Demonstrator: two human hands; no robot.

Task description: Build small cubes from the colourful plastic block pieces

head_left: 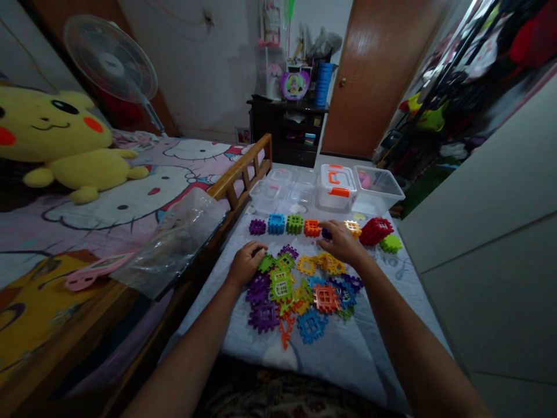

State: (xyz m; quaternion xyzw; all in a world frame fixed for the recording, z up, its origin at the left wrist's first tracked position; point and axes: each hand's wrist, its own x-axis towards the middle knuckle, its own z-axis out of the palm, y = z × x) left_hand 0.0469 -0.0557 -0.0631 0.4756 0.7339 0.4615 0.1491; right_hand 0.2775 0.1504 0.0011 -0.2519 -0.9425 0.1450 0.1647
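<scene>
Loose plastic interlocking building tiles in several colours lie heaped on the cloth-covered table [278, 353]. My left hand [246, 264] rests at the heap's left side, fingers loosely bent, beside a green tile [266, 263] and above purple tiles [259, 287]. Behind the heap runs a row of stacks: purple [257, 227], light blue [276, 224], green [295, 224] and orange [311, 227]. At a dark blue stack [326, 233] right of the orange one, my right hand [343, 242] has its thumb and fingers around the sides. My palm partly hides that stack.
Yellow tiles [353, 229], a leaning red stack [376, 231] and a green tile [390, 243] continue the row rightward. Clear plastic boxes [378, 188] and a lidded box with orange latches [335, 188] stand at the back. A wooden bed rail [237, 174] borders the left.
</scene>
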